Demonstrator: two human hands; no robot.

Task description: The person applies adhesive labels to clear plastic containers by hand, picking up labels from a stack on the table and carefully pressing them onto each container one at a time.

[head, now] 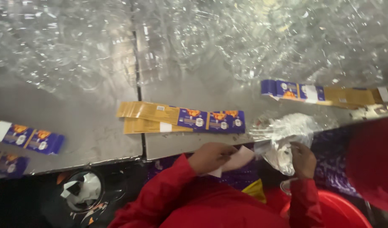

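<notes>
My left hand [211, 157] pinches a pale slip of paper [237, 159] at the counter [96, 126] edge, while my right hand [303, 159] is closed on a crinkled clear bag [284, 141] (its contents unclear). Flattened purple-and-gold wrappers [183, 117] already lie on the counter, so I judge the work partway along.

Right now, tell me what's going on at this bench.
A person in red sleeves works at a metal table. The left hand holds a pale slip; the right hand grips a crumpled clear plastic bag. Flat purple-and-gold wrappers lie on the table, clear plastic heaped behind.
</notes>
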